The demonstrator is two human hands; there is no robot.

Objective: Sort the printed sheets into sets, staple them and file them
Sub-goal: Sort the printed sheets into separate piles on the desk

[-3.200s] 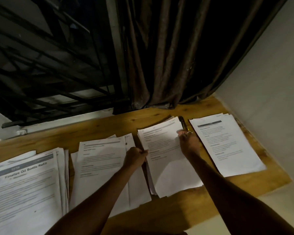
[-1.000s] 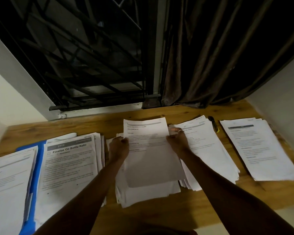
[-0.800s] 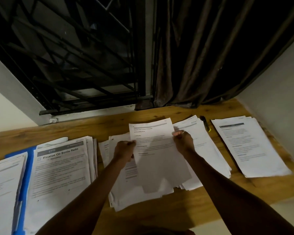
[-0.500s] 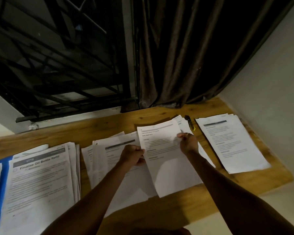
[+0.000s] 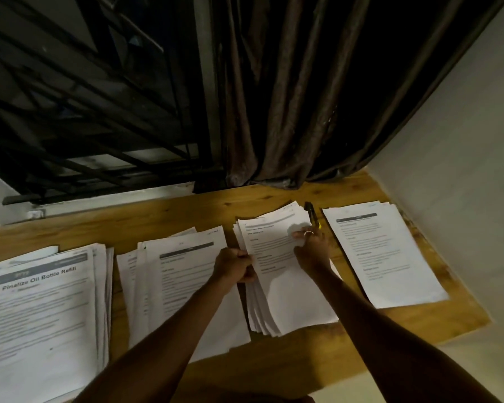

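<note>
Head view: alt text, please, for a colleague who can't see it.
The left hand and right hand hold the top sheet of one stack, third from left of four on a table. A curtain hangs behind.

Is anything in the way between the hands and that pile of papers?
Nothing visible. The left hand grips the left edge of the pile, and the right hand touches its top. The dark tool lies just past its far corner.

The left hand grips the stack by its left edge. The right hand pinches its right edge, with another pile just right of that hand.
</note>
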